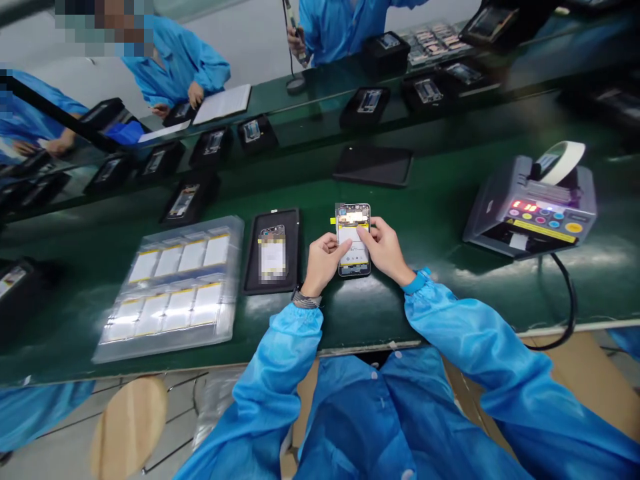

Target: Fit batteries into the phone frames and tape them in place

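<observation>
An opened phone body (353, 230) with a white battery inside lies on the green table, held between both hands. My left hand (321, 263) grips its left lower edge, thumb on the battery. My right hand (384, 250) holds the right edge, with fingers pressing on the battery's upper part. Left of it a second phone body (273, 253) rests in a black tray (253, 267). Further left lies a clear blister tray (235, 230) holding several white batteries.
A grey tape dispenser machine (533, 207) with lit buttons stands at the right, its cable running off the table edge. A black pad (373, 165) lies behind the phone. Several black trays with phones ride the far belt; people in blue coats work opposite.
</observation>
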`<state>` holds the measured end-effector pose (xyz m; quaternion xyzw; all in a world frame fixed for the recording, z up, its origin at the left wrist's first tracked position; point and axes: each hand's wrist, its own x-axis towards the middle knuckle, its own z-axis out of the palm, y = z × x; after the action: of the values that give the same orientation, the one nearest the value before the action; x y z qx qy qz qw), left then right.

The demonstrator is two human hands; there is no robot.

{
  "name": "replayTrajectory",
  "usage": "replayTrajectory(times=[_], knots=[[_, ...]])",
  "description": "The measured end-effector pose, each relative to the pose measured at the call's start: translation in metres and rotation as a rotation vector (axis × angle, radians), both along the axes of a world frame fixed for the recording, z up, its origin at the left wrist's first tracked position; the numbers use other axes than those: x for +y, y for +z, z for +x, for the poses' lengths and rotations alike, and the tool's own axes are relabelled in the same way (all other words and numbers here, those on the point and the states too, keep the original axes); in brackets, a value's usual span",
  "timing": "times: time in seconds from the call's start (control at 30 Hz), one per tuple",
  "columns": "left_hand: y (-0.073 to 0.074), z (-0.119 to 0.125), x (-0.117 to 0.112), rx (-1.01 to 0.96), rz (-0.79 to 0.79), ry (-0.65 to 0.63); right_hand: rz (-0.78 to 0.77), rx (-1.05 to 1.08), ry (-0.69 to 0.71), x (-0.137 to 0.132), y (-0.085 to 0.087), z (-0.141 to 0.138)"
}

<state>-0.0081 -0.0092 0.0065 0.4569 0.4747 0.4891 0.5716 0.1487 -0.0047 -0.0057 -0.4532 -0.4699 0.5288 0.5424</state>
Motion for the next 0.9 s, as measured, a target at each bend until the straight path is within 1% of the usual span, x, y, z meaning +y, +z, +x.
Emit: replayTrajectory(times=[0.1,0.23,0.3,0.53,0.67,0.9], knots=[[0.000,0.009,-0.005,0.024,-0.009,0.010,0.033,-0.026,0.009,-0.005,0.001,-0.001],[-0.003,0.018,-0.007,0.101,0.024,0.119,0.086,-0.082,0.029,-0.014,-0.001,-0.008],[-0.005,0.020,-0.007,0.135,0.037,0.151,0.090,-0.103,0.029,-0.016,-0.002,-0.011],[-0.009,0.016,-0.007,0.137,0.027,0.131,0.095,-0.109,0.023,-0.018,-0.002,-0.011],[-0.012,0.014,-0.007,0.143,0.022,0.142,0.084,-0.127,0.015,-0.018,-0.002,-0.011],[-0.005,0.016,-0.010,0.213,0.074,0.172,0.096,-0.155,-0.010,-0.017,-0.001,-0.011]])
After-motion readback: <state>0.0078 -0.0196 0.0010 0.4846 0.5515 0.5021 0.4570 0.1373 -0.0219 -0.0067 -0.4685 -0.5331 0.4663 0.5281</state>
